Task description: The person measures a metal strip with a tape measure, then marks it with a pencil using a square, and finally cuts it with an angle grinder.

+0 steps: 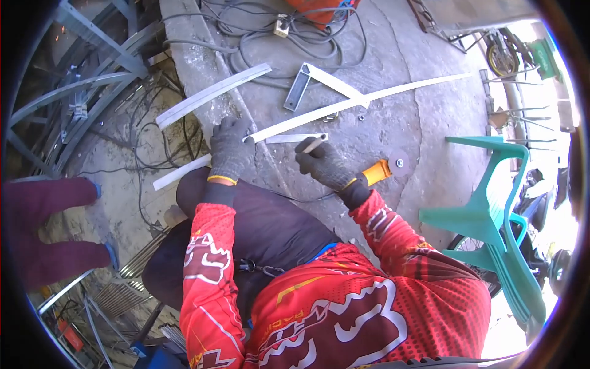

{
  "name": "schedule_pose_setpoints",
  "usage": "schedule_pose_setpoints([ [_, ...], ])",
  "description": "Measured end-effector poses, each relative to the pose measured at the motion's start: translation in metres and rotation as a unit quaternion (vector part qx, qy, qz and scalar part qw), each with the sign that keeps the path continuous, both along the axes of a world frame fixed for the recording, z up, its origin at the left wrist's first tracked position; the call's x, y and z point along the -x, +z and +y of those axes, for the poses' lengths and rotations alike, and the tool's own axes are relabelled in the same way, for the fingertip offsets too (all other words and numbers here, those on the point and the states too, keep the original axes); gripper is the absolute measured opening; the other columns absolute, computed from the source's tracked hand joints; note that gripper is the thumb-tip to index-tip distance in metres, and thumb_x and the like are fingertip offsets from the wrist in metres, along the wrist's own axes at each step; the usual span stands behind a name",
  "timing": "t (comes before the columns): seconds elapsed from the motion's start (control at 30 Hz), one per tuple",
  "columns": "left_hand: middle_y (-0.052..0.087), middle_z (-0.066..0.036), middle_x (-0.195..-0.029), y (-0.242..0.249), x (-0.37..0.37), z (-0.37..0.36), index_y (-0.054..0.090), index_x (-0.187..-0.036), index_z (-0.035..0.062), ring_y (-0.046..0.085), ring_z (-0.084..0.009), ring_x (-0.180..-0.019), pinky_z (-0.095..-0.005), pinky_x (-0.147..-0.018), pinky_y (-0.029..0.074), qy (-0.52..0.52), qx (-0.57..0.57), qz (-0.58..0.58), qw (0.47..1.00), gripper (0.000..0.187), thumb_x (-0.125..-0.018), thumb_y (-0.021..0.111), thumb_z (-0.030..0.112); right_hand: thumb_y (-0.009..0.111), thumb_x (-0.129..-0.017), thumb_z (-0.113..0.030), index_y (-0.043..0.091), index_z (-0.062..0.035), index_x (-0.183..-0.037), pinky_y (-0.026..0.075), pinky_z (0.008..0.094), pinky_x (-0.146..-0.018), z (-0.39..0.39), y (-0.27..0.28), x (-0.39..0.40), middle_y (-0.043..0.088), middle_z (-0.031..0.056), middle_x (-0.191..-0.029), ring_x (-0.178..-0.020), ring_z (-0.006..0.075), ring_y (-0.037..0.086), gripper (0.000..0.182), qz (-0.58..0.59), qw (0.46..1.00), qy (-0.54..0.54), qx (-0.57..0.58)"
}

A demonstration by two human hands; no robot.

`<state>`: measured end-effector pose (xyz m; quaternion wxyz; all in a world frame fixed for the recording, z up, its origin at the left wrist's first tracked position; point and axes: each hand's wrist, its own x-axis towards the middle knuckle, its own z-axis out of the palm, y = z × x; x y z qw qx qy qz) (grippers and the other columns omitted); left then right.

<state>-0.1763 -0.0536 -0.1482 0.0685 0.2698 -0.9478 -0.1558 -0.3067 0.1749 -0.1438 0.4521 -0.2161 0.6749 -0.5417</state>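
Observation:
My left hand (232, 147), in a dark grey knit glove, has its fingers bent over a long pale metal bar (313, 115). Pale bar shows on both sides of this hand; the stretch beneath the glove is hidden. In my right hand (326, 165), gloved the same way, a short pale stick (316, 144) pokes out between thumb and fingers; its kind is unclear. Between the hands lies a short flat metal strip (295, 138). Just right of my right wrist is a yellow angle grinder (376, 173) with a round disc (399, 163).
A loose metal bar (215, 95) and an angled metal bracket (298, 89) lie ahead on concrete. Cables (301, 46) coil at the top. Green plastic chairs (491, 215) stand right. A metal frame (80, 92) and another person's legs (55, 227) are left.

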Motion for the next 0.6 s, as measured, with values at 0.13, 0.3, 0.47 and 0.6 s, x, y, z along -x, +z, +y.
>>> schedule_pose_setpoints([
  [0.13,0.067,-0.017,-0.104,0.007,-0.01,0.019,0.064,-0.128,0.0041,0.068,-0.0245,-0.092,-0.039,-0.082,0.055,-0.03,-0.287,0.101,0.952,0.037,-0.092,0.069,0.012,0.065,-0.104,-0.025,0.066,-0.0053,-0.101,0.048,0.0287,-0.059,-0.045,0.02,-0.003,0.064,0.004,-0.081,-0.066,0.0119,0.059,0.02,-0.108,0.993,-0.005,-0.036],
  [0.3,0.07,-0.028,-0.109,-0.001,-0.02,0.016,0.064,-0.126,0.0062,0.065,-0.0481,-0.107,-0.0525,-0.088,0.052,-0.016,-0.394,0.034,0.918,0.034,-0.095,0.063,0.022,0.069,-0.102,-0.027,0.065,-0.0052,-0.1,0.045,0.0285,-0.052,-0.103,-0.016,-0.021,0.063,0.0021,-0.077,-0.059,0.0112,0.054,0.023,-0.088,0.99,-0.015,0.111],
  [0.47,0.072,-0.027,-0.1,-0.002,-0.025,-0.024,0.068,-0.117,0.0041,0.067,-0.0497,-0.1,-0.0577,-0.085,0.053,0.036,-0.236,-0.008,0.971,0.03,-0.095,0.061,0.024,0.073,-0.097,-0.024,0.053,-0.0031,-0.123,0.044,0.0293,-0.05,-0.094,0.004,-0.006,0.06,0.005,-0.076,-0.059,0.0112,0.053,0.038,-0.11,0.993,0.002,0.031],
  [0.6,0.073,-0.024,-0.097,0.01,-0.026,-0.059,0.071,-0.109,0.007,0.07,-0.0463,-0.097,-0.0571,-0.085,0.055,0.138,-0.081,-0.084,0.984,0.03,-0.094,0.06,0.031,0.072,-0.092,-0.015,0.06,-0.0026,-0.105,0.047,0.0328,-0.058,0.024,-0.076,0.025,0.061,0.0049,-0.085,-0.072,0.0131,0.055,0.022,0.022,0.979,-0.187,-0.076],
])
